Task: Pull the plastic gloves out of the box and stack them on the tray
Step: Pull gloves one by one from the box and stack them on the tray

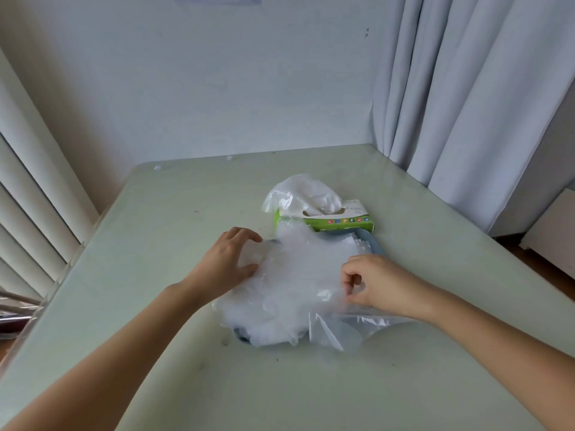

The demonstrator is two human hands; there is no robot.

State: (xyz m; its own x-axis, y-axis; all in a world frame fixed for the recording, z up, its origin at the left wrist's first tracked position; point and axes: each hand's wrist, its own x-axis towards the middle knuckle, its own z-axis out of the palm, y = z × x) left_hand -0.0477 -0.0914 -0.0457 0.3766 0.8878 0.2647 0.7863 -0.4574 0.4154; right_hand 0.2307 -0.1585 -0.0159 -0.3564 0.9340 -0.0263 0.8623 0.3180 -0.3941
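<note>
- One green box point(339, 223) — one clump of gloves point(306, 194) sticks out of its slot.
- One blue tray point(375, 244).
- One heap of clear gloves point(289, 284) — too crumpled to count singly.
- Two hands: a left hand point(230, 259) and a right hand point(373, 281).
- One bench point(155, 244).

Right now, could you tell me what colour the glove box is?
Box: green sides, white top; head view.
</note>
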